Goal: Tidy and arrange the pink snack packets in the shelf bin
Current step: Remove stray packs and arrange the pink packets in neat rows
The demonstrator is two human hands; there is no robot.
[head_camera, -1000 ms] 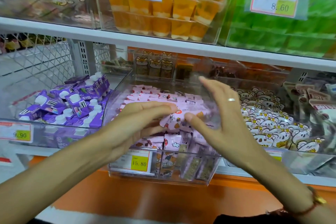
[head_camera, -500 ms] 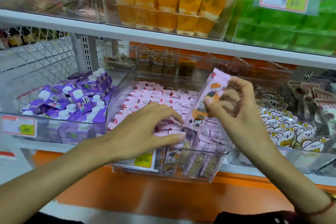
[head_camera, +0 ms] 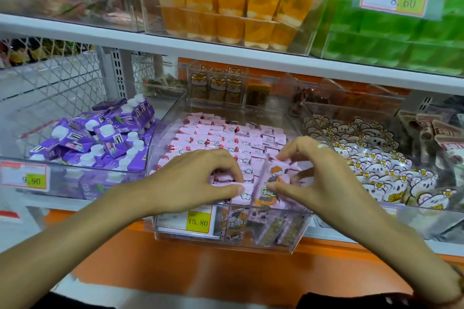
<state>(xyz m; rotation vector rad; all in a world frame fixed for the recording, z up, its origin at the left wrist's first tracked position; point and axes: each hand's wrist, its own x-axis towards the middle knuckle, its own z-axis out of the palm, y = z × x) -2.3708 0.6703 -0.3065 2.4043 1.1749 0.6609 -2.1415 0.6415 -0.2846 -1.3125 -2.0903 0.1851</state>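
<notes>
A clear plastic shelf bin (head_camera: 298, 231) in the middle of the lower shelf holds rows of pink snack packets (head_camera: 226, 138) stood on edge. My right hand (head_camera: 324, 178) pinches one pink packet (head_camera: 270, 183) with an orange cartoon figure between thumb and fingers, low over the front rows. My left hand (head_camera: 198, 180) rests on the front-left packets, its fingers curled over them and its thumb against the row's edge. More packets show through the bin's front wall.
A bin of purple drink cartons (head_camera: 100, 138) stands to the left, and a bin of white flower-print packets (head_camera: 376, 165) to the right. Yellow price tag 15.80 (head_camera: 198, 221) hangs on the bin front. The upper shelf (head_camera: 226, 50) with orange and green jelly cups hangs close above.
My right hand has brought the pink packet down from upright above the bin into the front rows. My left hand has stayed on the front-left packets.
</notes>
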